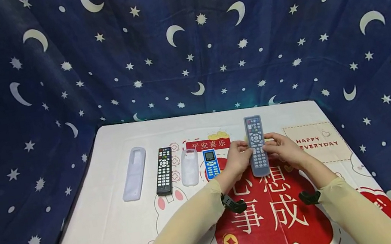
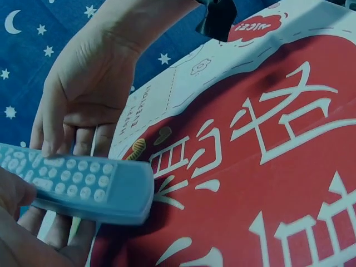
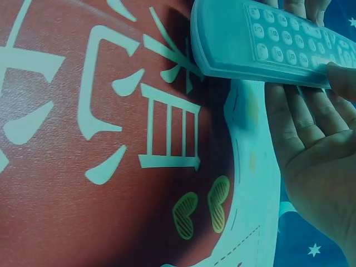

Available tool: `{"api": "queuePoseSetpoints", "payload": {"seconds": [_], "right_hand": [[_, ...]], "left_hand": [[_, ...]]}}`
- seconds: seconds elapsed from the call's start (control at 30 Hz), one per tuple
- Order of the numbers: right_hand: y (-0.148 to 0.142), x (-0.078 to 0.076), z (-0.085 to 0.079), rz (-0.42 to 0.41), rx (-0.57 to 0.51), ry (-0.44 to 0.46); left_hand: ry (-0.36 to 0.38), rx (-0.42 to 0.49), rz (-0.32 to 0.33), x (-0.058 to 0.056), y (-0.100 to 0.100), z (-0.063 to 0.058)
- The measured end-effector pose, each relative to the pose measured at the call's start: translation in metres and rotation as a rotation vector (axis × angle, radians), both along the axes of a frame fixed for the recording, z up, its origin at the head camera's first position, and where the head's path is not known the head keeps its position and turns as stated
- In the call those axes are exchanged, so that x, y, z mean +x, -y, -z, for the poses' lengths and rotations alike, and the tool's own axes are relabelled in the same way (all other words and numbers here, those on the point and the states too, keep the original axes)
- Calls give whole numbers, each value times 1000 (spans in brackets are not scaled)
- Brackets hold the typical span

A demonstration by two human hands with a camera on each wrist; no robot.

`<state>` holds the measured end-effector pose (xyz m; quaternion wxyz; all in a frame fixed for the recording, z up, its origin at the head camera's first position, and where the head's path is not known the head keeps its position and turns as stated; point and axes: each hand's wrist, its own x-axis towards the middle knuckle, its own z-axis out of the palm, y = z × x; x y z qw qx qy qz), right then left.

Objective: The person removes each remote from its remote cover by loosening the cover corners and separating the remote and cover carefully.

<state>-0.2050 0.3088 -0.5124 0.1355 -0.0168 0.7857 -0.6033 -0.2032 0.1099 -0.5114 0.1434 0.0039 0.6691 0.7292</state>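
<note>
Both hands hold a grey remote control in a translucent sleeve, its buttons facing up and its long side pointing away from the body. My left hand grips its left edge, thumb on top and fingers underneath. On the opposite edge my right hand grips it the same way. In the left wrist view the lower end of the remote juts past the fingers over the red print. The right wrist view shows the same end of the remote, with fingers beneath it.
Left of the hands lie a small blue remote, a short clear sleeve, a black remote and a long clear sleeve. They stand in a row on the printed white tablecloth. A starry blue curtain hangs behind the table.
</note>
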Motion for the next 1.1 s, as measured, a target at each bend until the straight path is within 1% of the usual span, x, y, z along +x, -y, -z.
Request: {"api": "queuePoseSetpoints", "payload": {"seconds": [0.13, 0.27, 0.4, 0.53, 0.67, 0.87, 1.1], "right_hand": [[1, 0, -3, -4, -27, -53], [3, 0, -6, -12, -46, -101], [5, -1, -7, -6, -39, -151], [7, -1, -9, -4, -24, -198], [8, -1, -11, -2, -13, -229], [9, -2, -11, 8, -30, -242], [10, -4, -6, 23, -62, -244]], "left_hand": [[-49, -46, 30, -5, 2, 0], [-108, -101, 54, -9, 6, -4], [-155, -139, 66, -10, 9, -10], [-197, -155, 76, -12, 12, -13], [-226, -162, 86, -14, 14, -13], [-253, -155, 94, -14, 16, -12], [-263, -142, 91, -15, 17, -10]]}}
